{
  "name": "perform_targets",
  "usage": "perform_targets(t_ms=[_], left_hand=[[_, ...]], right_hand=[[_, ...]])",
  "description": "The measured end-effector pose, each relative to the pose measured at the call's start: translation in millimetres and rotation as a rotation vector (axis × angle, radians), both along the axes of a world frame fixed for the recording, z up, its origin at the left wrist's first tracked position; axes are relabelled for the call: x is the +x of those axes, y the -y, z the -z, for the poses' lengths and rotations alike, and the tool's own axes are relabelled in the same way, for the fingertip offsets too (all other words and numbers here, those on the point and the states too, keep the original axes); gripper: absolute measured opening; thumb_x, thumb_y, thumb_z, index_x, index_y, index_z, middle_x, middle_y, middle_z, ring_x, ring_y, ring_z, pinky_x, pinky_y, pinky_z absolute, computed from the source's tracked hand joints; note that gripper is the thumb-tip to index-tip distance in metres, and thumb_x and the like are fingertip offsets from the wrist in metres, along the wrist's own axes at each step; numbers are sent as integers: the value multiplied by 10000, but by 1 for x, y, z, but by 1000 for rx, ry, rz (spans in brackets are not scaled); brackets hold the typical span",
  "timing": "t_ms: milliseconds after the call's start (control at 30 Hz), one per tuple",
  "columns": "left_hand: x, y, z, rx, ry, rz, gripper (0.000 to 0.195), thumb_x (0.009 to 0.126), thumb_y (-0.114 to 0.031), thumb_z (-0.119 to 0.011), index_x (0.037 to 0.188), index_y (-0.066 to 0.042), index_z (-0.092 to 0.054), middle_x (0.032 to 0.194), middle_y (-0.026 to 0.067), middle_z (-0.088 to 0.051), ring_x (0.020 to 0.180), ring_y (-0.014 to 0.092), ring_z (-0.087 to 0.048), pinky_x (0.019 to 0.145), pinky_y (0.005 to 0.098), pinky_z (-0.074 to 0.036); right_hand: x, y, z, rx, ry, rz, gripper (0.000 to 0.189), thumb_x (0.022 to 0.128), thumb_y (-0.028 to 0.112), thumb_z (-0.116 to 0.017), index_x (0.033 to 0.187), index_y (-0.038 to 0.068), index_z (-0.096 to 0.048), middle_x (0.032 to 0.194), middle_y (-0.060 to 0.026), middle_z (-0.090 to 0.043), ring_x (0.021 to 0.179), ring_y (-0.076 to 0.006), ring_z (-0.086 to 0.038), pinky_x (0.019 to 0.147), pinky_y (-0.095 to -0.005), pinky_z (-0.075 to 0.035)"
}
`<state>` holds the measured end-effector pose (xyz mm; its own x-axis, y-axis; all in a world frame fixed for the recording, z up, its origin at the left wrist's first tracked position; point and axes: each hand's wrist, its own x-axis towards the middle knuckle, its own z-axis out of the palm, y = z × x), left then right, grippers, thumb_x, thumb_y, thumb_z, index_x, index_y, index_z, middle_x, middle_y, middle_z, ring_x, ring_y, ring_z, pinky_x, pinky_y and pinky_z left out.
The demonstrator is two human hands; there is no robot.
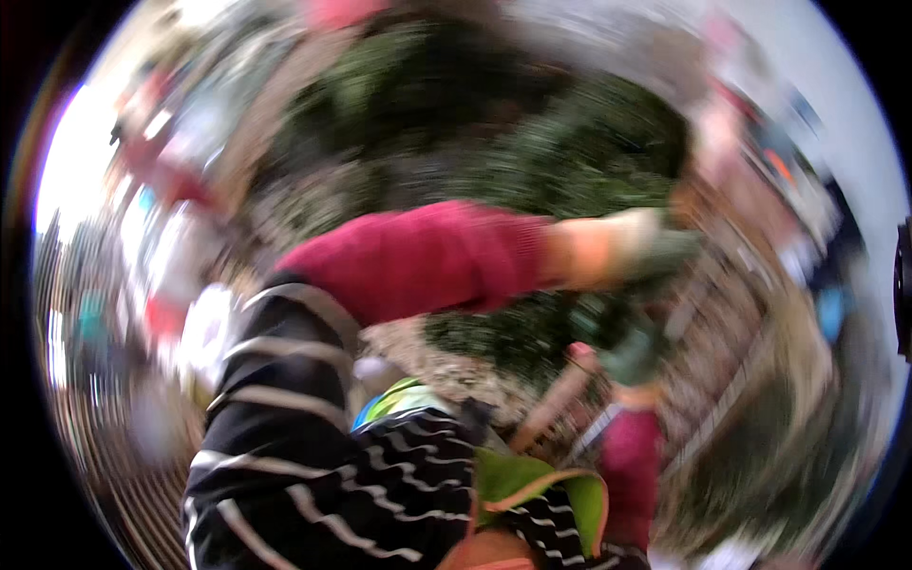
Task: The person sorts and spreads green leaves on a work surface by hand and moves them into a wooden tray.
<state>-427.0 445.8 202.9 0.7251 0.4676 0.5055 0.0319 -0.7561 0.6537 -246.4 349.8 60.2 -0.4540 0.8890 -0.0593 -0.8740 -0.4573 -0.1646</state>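
Strong motion blur covers much of the view. My left hand (661, 246), in a pale and grey-green work glove with an orange cuff, is stretched to the right beyond the maroon sleeve (427, 256). Below it is my right hand (636, 353) in a green glove. Dark green leafy material (563, 149) lies behind and under my hands. Both are beside what looks like a slatted wooden crate or frame (727, 377) with brownish contents. Whether either hand grips anything is lost in the blur.
A wooden post or stick (552, 399) slants near my right wrist. Coarse pale ground or chips (442, 356) show by my body. Blurred red and white shapes (174, 249) stand at the left. A blue object (831, 313) is at the far right.
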Motion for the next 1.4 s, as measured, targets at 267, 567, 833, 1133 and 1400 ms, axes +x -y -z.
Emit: perform_targets(t_ms=[267, 567, 833, 1133, 1400], left_hand=[[129, 20, 36, -980, -450, -93, 422, 977, -428, -616, 1040, -13, -663, 692, 25, -630, 473, 110, -552, 408, 265, -434], [289, -101, 31, -1150, -269, -99, 278, 987, -276, -604, 1198, -114, -682, 799, 43, -654, 556, 121, -555, 444, 280, -474], [271, -157, 127, -1236, -450, -201, 278, 964, -294, -624, 1131, -93, -719, 746, 27, -655, 550, 133, -561, 496, 274, -460], [220, -180, 90, -1152, -576, 138, 328, 1003, -294, -619, 1220, -52, -661, 1009, 27, -710, 848, 133, -710, 692, 287, -595], [108, -212, 112, -321, -547, 39, 293, 942, -146, -636, 1212, -45, -686, 1146, 69, -697, 1037, 153, -651, 868, 294, -543]], right_hand=[[124, -30, 48, 142, -8, 476, 402, 996, 357, -590, 1266, 65, -653, 1224, -141, -700, 1069, -268, -701, 880, -406, -602], [477, -115, -25, 68, 1180, 899, 344, 917, 239, -659, 1212, 60, -661, 1123, -110, -717, 1009, -274, -677, 879, -438, -560], [461, -134, -30, 158, 2232, 1217, 231, 953, 228, -634, 1046, 36, -723, 940, -95, -744, 872, -291, -693, 834, -398, -539], [313, -160, 6, 144, 2836, 240, 266, 915, 312, -616, 1056, 127, -745, 1040, -193, -720, 1000, -400, -684, 862, -481, -555], [328, -162, 11, 504, 2726, 420, 272, 921, 288, -640, 1135, 133, -703, 1073, -179, -710, 984, -397, -678, 852, -474, -546]])
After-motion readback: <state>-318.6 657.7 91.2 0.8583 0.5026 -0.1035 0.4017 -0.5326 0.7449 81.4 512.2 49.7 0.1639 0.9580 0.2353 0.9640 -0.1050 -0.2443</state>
